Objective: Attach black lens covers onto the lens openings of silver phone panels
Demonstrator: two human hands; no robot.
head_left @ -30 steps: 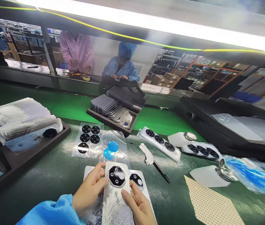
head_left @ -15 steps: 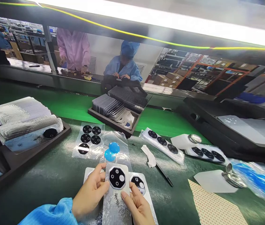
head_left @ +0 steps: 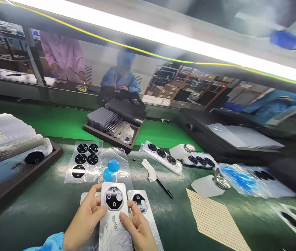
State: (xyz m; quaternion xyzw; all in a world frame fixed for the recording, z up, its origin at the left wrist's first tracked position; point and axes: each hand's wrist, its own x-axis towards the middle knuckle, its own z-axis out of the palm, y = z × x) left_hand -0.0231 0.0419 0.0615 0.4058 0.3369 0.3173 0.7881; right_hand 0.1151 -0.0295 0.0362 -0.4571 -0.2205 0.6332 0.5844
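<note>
Between my two hands is a silvery phone back cover with dark lettering and a black octagonal camera plate. My left hand grips its left edge, thumb near the camera plate. On the right edge, my right hand pinches it, with the thumb on the front below the plate. A second back cover lies on the bench behind my right hand. Another pale cover is mostly hidden behind my left hand. Just beyond lie two blue round films on clear plastic.
A sheet of black camera plates, tweezers and a white cloth strip lie ahead. Two metal-topped bottles, a dotted beige sheet and bagged plates are right. Trays of covers stand left and ahead. People work beyond.
My view has turned to the right, so the bench items appear further left. Both hands still hold the back cover, whose plate now reflects light differently. More of the bench's right side shows.
</note>
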